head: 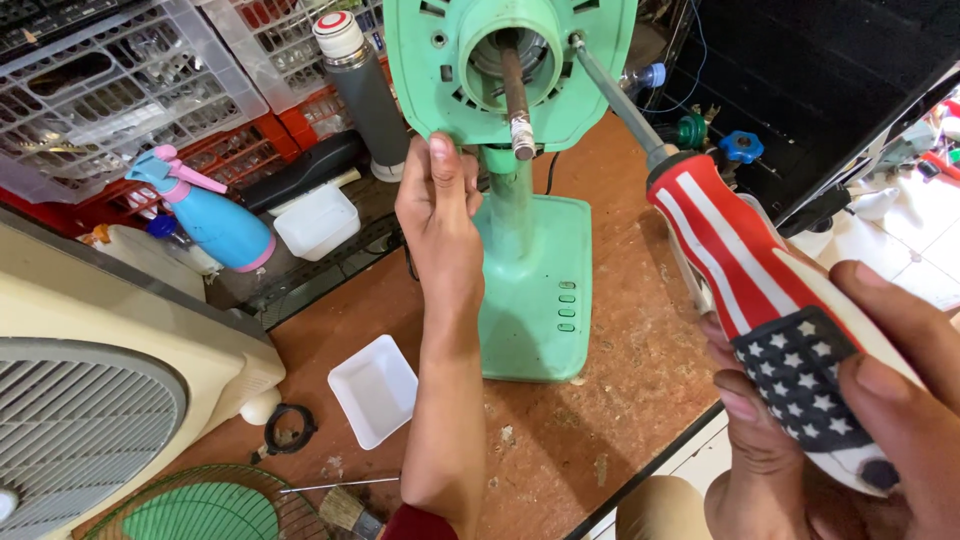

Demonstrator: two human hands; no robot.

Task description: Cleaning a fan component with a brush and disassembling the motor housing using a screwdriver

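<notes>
- Clearly, the right hand [850, 400] at the lower right of the frame was closed around the striped handle of a screwdriver [740, 250].
- Its long axis ran up and left, the metal shaft ending at the upper right edge of the green fan housing [440, 70], top centre of the frame.
- The left hand [438, 215], nearer the housing, had its fingers closed on the lower rim, just left of the bare motor shaft [515, 95].
- Below stood the green fan base [535, 290] on the brown table [620, 400]; a white tray [372, 388] lay at the lower left.
</notes>
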